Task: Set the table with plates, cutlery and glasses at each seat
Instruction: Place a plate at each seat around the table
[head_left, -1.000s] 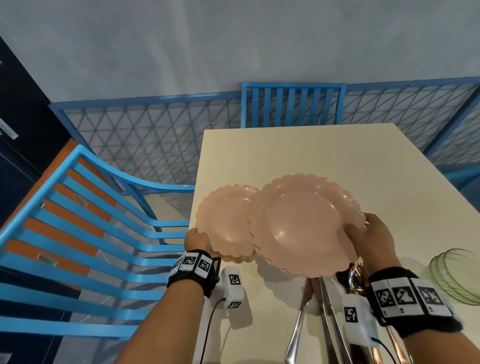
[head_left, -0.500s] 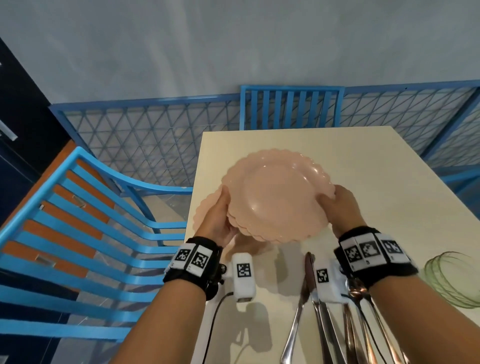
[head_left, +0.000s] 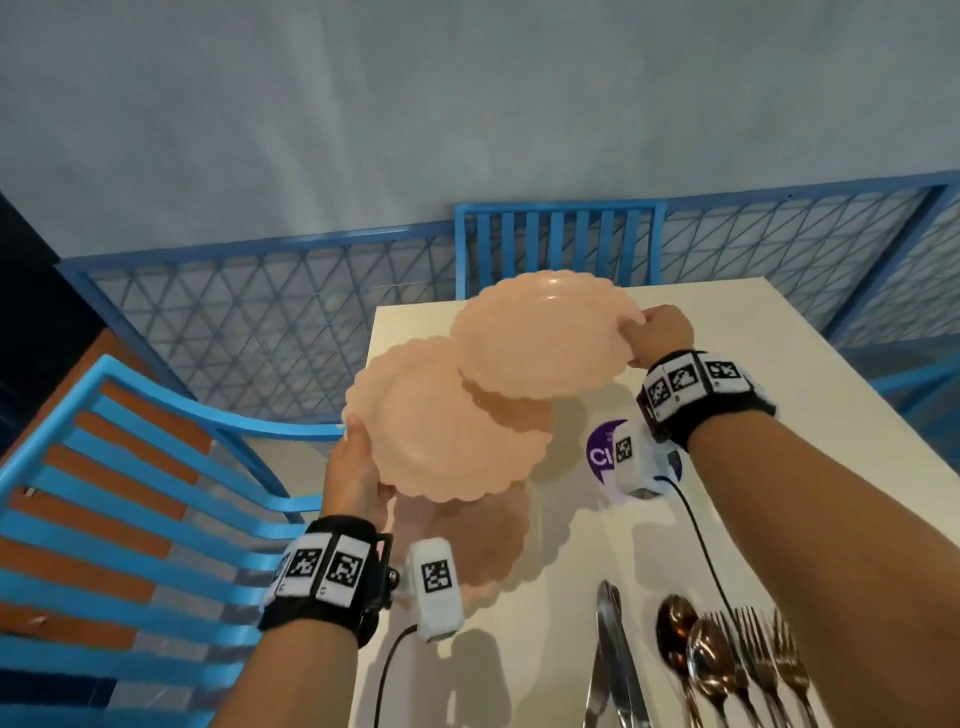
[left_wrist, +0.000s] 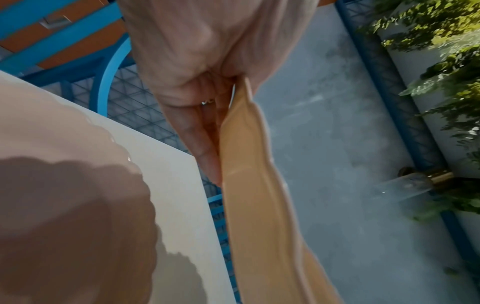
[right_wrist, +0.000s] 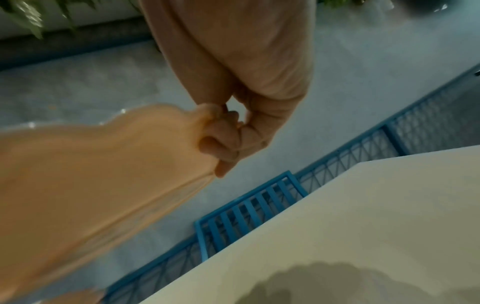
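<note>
My left hand (head_left: 361, 457) grips the near left rim of a pink scalloped plate (head_left: 441, 426) held above the table's left edge; the left wrist view shows its fingers under the rim (left_wrist: 207, 144) of that plate (left_wrist: 249, 195). My right hand (head_left: 647, 332) pinches the right rim of a second pink plate (head_left: 540, 338), which is higher, farther away and overlaps the first. The right wrist view shows this pinch (right_wrist: 223, 142) on the plate (right_wrist: 91, 174). A third pink plate (head_left: 483, 545) lies flat on the cream table (head_left: 753, 493) below the left-hand plate.
Knives (head_left: 613, 665), spoons (head_left: 691, 649) and forks (head_left: 769, 654) lie together at the near right. A purple round sticker (head_left: 600, 452) is partly hidden by my right wrist camera. Blue slatted chairs stand at the left side (head_left: 130, 493) and the far end (head_left: 561, 244), with a blue mesh fence (head_left: 260, 322) behind.
Both hands held a stack of plates together; now the stack is split. The right hand has carried the top plate up and away, while the left hand keeps the other.
</note>
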